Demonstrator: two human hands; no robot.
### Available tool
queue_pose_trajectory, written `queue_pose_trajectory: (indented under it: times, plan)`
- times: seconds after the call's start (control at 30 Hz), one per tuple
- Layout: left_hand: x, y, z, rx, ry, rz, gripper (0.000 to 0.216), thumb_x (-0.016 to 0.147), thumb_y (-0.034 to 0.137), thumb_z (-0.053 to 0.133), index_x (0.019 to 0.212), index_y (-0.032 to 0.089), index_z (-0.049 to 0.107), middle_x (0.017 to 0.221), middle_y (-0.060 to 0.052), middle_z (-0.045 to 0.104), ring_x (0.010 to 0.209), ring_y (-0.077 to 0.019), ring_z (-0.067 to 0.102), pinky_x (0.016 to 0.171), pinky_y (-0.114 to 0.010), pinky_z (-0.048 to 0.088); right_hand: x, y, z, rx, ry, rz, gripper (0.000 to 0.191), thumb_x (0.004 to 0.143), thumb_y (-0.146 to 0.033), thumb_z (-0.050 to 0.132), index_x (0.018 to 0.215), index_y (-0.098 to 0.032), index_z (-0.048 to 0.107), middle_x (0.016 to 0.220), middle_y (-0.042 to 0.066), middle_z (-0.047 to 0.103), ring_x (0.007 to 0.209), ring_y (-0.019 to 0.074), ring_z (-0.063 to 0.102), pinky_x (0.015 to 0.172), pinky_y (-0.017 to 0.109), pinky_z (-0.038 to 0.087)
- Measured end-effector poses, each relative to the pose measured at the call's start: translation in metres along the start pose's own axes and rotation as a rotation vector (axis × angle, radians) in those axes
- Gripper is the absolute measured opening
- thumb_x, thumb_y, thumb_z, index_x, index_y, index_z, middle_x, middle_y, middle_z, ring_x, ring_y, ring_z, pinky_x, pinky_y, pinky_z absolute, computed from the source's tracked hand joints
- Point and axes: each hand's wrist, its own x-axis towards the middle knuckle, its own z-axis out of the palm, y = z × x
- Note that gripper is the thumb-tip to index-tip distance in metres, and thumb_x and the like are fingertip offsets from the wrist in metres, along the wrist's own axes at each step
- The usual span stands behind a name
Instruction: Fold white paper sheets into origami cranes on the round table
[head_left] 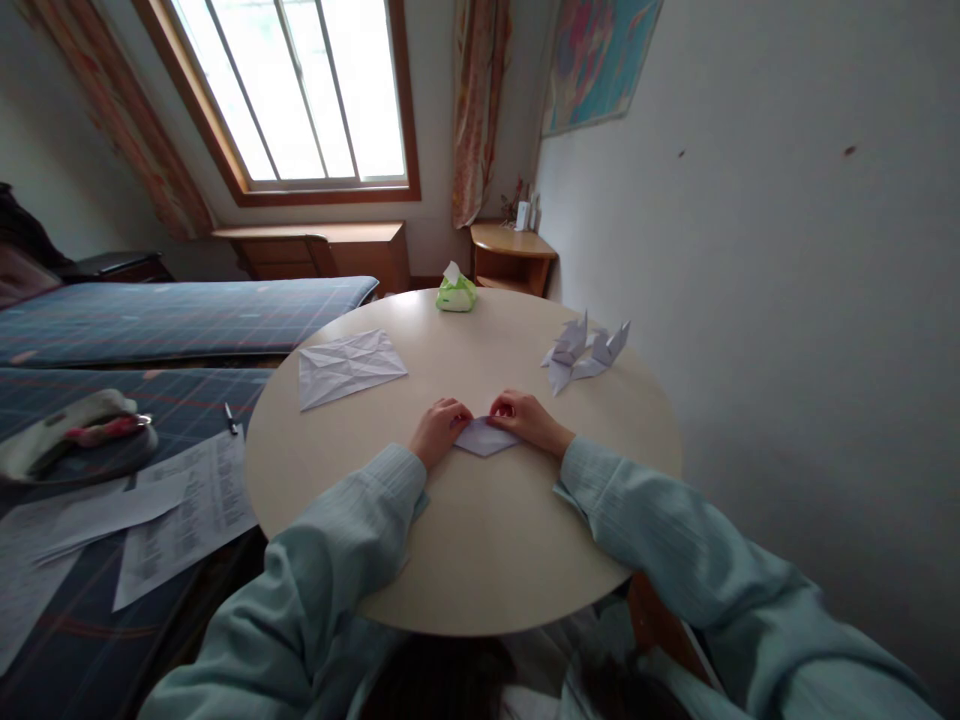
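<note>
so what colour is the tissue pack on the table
The tissue pack is light green, head view.

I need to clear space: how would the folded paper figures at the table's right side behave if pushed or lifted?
The folded paper figures look thin, so probably very light and apt to skid on the smooth round table. Their raised points would likely bend under a firm pinch. They seem unlikely to roll, though they might tip.

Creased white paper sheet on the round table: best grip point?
Pinch the creased white paper sheet at its near right corner, coming from the left hand side. It lies flat on the beige table, so likely only edges offer purchase; that corner is closest.
</note>
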Motion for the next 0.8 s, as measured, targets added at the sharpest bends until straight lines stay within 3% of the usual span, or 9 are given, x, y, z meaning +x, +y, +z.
queue_pose_trajectory:
  times: [0.1, 0.2, 0.47, 0.6, 0.8]
  plan:
    - [-0.001, -0.001, 0.002, 0.054, 0.025, 0.065, 0.012, 0.072, 0.009, 0.053, 0.068, 0.016, 0.061, 0.073, -0.002, 0.058, 0.074, -0.0123, 0.05, 0.069, -0.023, 0.042, -0.005, -0.003, -0.002, -0.042, 0.02, -0.101, 0.003, 0.069, -0.013, 0.056, 0.067, -0.014, 0.057, 0.068, 0.002, 0.053, 0.063, 0.0102, 0.048, 0.058, 0.021, 0.039]
    - [-0.001, -0.002, 0.003, 0.109, 0.005, 0.11, 0.014, 0.074, 0.009, 0.051, 0.07, 0.017, 0.062, 0.074, -0.002, 0.058, 0.074, -0.0116, 0.05, 0.068, -0.021, 0.043, -0.01, -0.006, -0.004, -0.095, 0.014, -0.186, 0.01, 0.072, -0.007, 0.05, 0.071, -0.015, 0.057, 0.071, 0.003, 0.055, 0.067, 0.011, 0.049, 0.061, 0.022, 0.04]
    - [-0.004, -0.001, -0.002, 0.316, -0.168, 0.154, 0.016, 0.079, 0.014, 0.048, 0.082, 0.018, 0.062, 0.082, -0.003, 0.058, 0.079, -0.0129, 0.051, 0.07, -0.022, 0.044, -0.016, -0.004, -0.006, -0.309, -0.024, -0.367, 0.022, 0.082, -0.013, 0.041, 0.095, -0.017, 0.057, 0.078, 0.005, 0.056, 0.072, 0.0135, 0.048, 0.067, 0.025, 0.042]
    - [-0.007, 0.008, -0.004, 0.44, -0.27, 0.18, 0.017, 0.08, 0.013, 0.045, 0.087, 0.017, 0.06, 0.086, -0.005, 0.056, 0.082, -0.0142, 0.05, 0.07, -0.023, 0.044, -0.02, -0.004, -0.006, -0.444, -0.069, -0.466, 0.022, 0.082, -0.014, 0.041, 0.092, -0.019, 0.06, 0.08, 0.006, 0.056, 0.072, 0.0141, 0.046, 0.065, 0.026, 0.041]
    - [-0.011, 0.033, -0.009, 0.639, -0.342, 0.134, 0.025, 0.084, 0.016, 0.036, 0.103, 0.017, 0.052, 0.089, -0.008, 0.053, 0.082, -0.0179, 0.05, 0.063, -0.028, 0.046, -0.027, -0.018, -0.004, -0.587, -0.104, -0.437, 0.021, 0.082, -0.014, 0.042, 0.097, -0.013, 0.057, 0.089, 0.009, 0.055, 0.081, 0.0156, 0.046, 0.07, 0.026, 0.041]
